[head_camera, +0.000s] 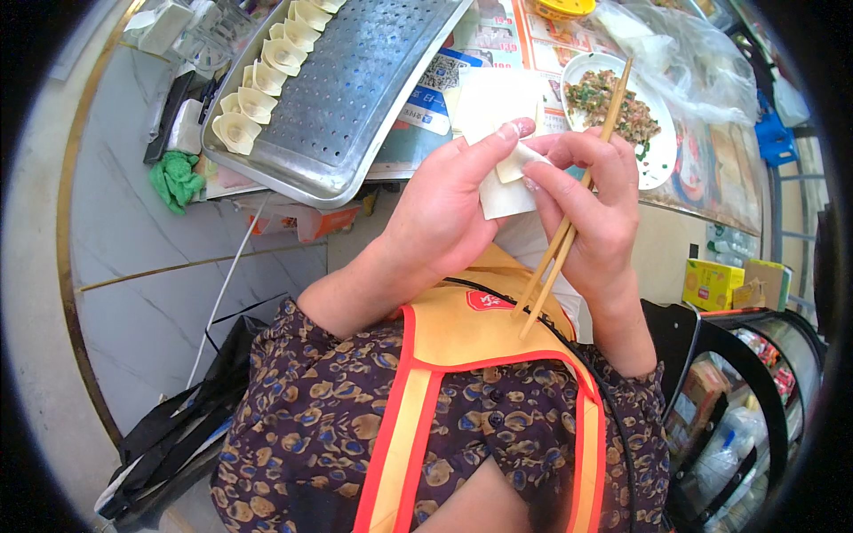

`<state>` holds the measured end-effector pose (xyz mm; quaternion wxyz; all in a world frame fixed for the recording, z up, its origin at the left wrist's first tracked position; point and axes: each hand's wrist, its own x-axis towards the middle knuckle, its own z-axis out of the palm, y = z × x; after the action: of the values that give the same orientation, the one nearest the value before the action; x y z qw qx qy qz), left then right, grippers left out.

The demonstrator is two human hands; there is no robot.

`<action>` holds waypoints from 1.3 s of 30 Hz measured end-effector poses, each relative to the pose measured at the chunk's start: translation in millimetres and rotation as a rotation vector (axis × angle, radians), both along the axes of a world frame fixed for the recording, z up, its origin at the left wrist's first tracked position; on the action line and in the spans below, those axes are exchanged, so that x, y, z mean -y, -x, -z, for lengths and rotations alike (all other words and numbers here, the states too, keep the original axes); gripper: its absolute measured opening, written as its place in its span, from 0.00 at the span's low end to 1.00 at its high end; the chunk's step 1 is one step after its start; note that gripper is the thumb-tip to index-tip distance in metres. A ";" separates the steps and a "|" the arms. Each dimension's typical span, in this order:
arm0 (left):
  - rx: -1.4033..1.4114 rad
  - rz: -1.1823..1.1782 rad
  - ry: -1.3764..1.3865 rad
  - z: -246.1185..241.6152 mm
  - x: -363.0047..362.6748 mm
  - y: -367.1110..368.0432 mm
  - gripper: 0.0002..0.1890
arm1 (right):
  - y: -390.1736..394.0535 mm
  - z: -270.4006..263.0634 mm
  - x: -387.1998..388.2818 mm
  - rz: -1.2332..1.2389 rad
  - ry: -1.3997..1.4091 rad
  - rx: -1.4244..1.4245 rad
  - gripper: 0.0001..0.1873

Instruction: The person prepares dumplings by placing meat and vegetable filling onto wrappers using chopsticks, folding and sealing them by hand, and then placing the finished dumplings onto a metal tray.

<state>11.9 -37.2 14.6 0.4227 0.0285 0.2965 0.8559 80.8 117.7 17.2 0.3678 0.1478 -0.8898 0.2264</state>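
A pale square dumpling wrapper (508, 193) lies across the fingers of my left hand (448, 190). One corner of it is folded over, pinched between the thumb and fingers of my right hand (596, 193). A pair of wooden chopsticks (574, 220) is also held in my right hand, their lower ends pointing down towards my apron. Whether filling sits inside the fold is hidden. Behind my hands is a stack of square wrappers (496, 93). To the right, a white oval plate (656, 174) bears minced meat filling with chopped greens (603, 100).
A perforated metal tray (346, 86) holds a row of folded wontons (256, 104) along its left side. A green cloth (176, 181) lies by its corner. Clear plastic bags (700, 60) and a yellow bowl (563, 8) are at the back. Yellow boxes (712, 284) stand lower right.
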 end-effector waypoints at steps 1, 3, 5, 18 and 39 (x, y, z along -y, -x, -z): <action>-0.029 0.000 0.028 -2.3 0.2 -0.6 0.22 | -0.5 -0.5 -0.8 -0.011 -0.007 -0.004 0.14; -0.039 0.006 0.020 0.2 -1.0 -1.8 0.22 | -3.1 -1.8 -2.9 -0.025 -0.018 -0.004 0.13; -0.045 0.015 0.013 2.3 -2.3 -3.1 0.22 | -5.7 -4.0 -4.7 -0.033 -0.023 0.008 0.13; -0.074 0.039 -0.019 -2.8 -10.9 -10.5 0.23 | -19.1 -6.1 -26.8 0.105 0.107 0.104 0.16; 0.143 0.163 -0.014 8.1 -0.5 25.7 0.25 | 86.2 -72.5 -74.9 -0.046 0.190 0.114 0.15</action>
<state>-13.9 -36.7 6.5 0.5108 -0.0058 0.2560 0.8207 -5.4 192.6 89.7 0.3235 0.1196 -0.8803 0.3259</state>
